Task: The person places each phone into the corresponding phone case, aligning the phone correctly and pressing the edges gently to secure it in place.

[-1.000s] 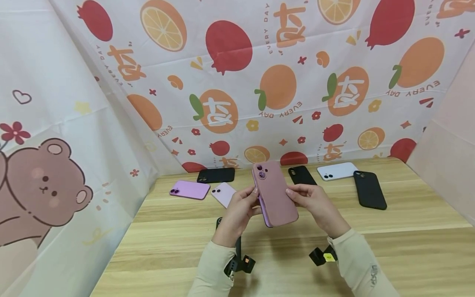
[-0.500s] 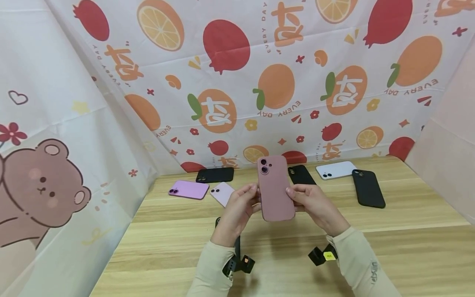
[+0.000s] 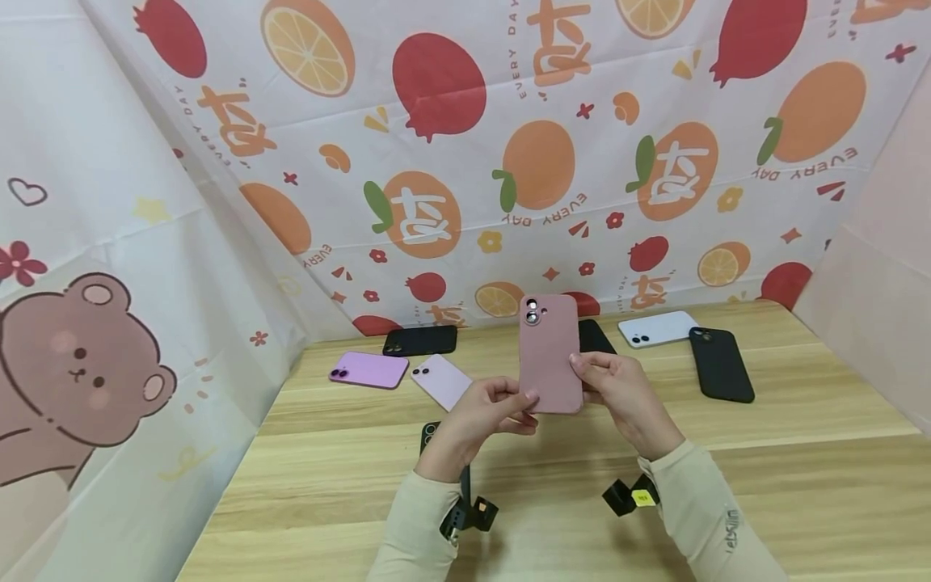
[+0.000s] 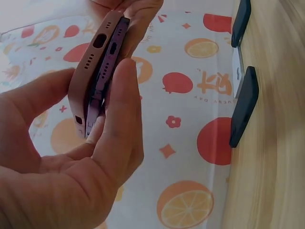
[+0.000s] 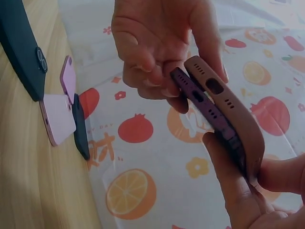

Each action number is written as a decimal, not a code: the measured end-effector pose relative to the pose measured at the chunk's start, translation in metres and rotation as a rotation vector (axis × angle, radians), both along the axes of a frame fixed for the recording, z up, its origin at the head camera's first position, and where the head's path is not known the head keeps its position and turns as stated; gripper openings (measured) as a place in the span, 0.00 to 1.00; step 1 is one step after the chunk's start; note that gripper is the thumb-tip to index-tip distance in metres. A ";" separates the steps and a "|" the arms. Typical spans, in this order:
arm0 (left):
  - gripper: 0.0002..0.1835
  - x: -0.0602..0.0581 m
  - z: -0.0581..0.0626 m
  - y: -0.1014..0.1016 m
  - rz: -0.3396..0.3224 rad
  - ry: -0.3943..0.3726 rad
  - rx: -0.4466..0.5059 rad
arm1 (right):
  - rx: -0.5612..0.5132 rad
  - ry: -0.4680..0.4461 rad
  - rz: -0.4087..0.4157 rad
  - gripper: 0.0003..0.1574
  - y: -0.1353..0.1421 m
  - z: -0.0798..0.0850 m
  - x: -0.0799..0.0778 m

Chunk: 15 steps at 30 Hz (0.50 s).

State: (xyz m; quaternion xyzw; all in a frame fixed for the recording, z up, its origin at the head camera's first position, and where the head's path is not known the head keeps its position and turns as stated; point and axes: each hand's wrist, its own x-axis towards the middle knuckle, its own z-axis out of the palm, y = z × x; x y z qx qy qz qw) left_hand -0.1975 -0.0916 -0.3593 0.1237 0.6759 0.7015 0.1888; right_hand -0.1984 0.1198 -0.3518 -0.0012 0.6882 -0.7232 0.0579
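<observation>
Held up above the table is a pink phone case (image 3: 550,352), its back and camera cutout facing the head camera. Behind it sits a purple phone (image 5: 205,105), hidden in the head view. Both wrist views show the bottom ends, with port openings and a narrow gap between phone and case. My left hand (image 3: 480,416) pinches the lower left corner, thumb on the case and fingers behind the phone. On the right edge, my right hand (image 3: 629,396) grips both together, thumb on the case's back and fingers behind.
Around the table lie a purple phone (image 3: 368,369), a pale pink phone (image 3: 441,380), a white phone (image 3: 658,328) and several black cases, one being the black case (image 3: 722,365) at right. A dark phone-shaped item (image 3: 429,435) is partly behind my left wrist. A fruit-print cloth (image 3: 494,182) hangs behind.
The pink case has risen and turned upright, and the purple phone edge that showed at its left is hidden now. My left hand has slid down to the lower corner.
</observation>
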 end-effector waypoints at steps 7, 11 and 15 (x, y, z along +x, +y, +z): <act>0.11 0.001 0.001 0.001 0.033 -0.018 0.054 | -0.004 -0.015 0.038 0.29 0.000 -0.001 -0.002; 0.10 0.001 0.001 0.002 0.068 -0.043 0.065 | 0.032 -0.011 0.148 0.32 0.003 -0.002 -0.003; 0.10 0.000 0.001 0.001 0.110 -0.051 0.068 | 0.023 -0.007 0.350 0.32 0.003 -0.003 -0.003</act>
